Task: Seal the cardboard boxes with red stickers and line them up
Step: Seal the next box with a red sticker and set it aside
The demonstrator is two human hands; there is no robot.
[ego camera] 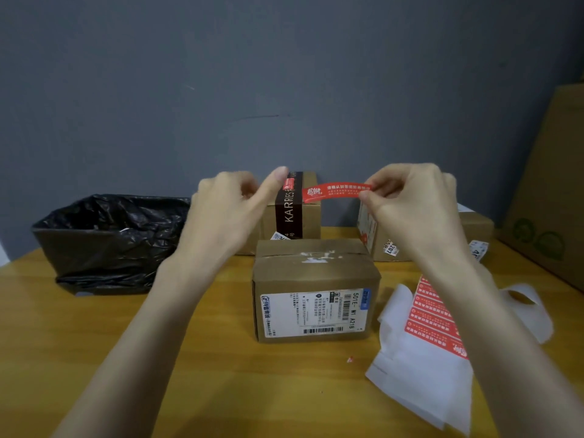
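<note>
Two hands hold one long red sticker (335,191) with white print, stretched level between them above the boxes. The left hand (227,210) takes the left end, thumb extended against the fingers; its grip is clamped on the red sticker. The right hand (410,210) pinches the right end between thumb and fingertips; its grip is likewise clamped on the strip.

Directly below the sticker, a brown cardboard box with a white shipping label (316,279) stands on the yellow wooden tabletop (189,343). The top flaps lie shut, with torn white residue along the seam. Just behind it stands a second cardboard box with a dark "KARRIES" band (294,213). A third cardboard box (477,229) stands to the right, partly hidden by the right hand.

A sheet of red stickers on white backing (433,314) lies right of the front box, on loose white backing paper (410,390). A bin lined with a black plastic bag (110,238) stands at the left. A large flat carton (550,200) leans at the right edge.
</note>
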